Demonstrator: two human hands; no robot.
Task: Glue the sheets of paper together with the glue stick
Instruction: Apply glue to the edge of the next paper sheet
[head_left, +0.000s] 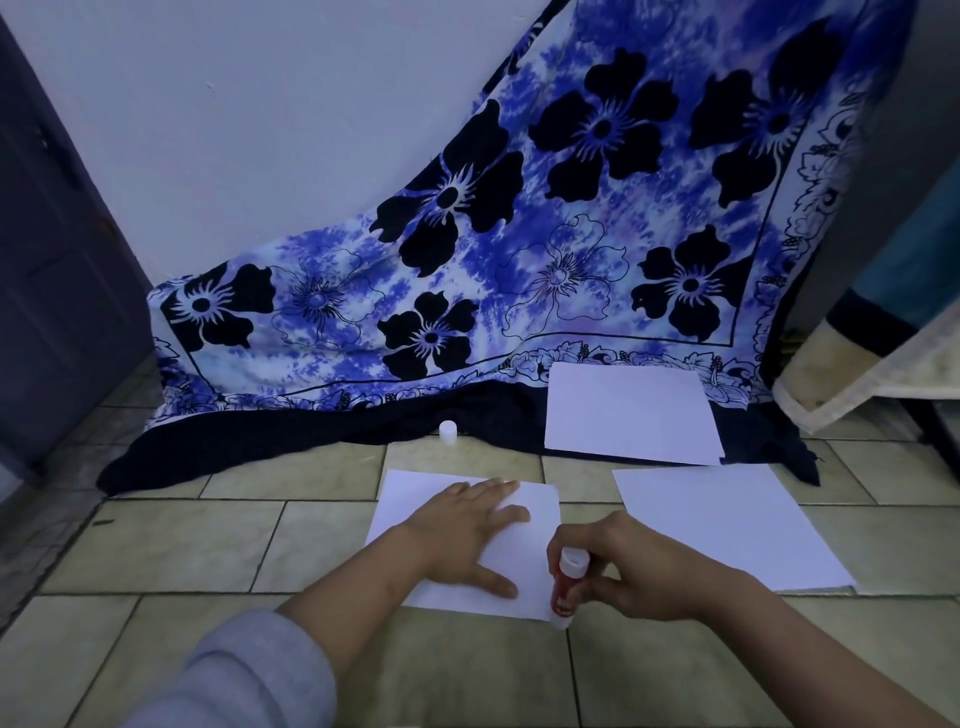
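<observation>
Red glue stick (566, 584) stands gripped in the right hand (634, 566) beside the sheet (524, 561); left hand (467, 535) presses flat, fingers straight.

Blue flowered cloth (571, 234) on a tiled floor (156, 545)
The cloth hangs down the white wall (234, 130), its dark edge lying on the beige tiles; a dark door (52, 260) stands at the left.

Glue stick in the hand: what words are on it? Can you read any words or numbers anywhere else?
Red-and-white plastic glue stick, held by the right hand: white marks on its red label, too blurred to read.
Near white paper sheet, right white paper sheet, far white paper sheet: no writing shows.
Blue flowered cloth: flower pattern only, no words.
</observation>
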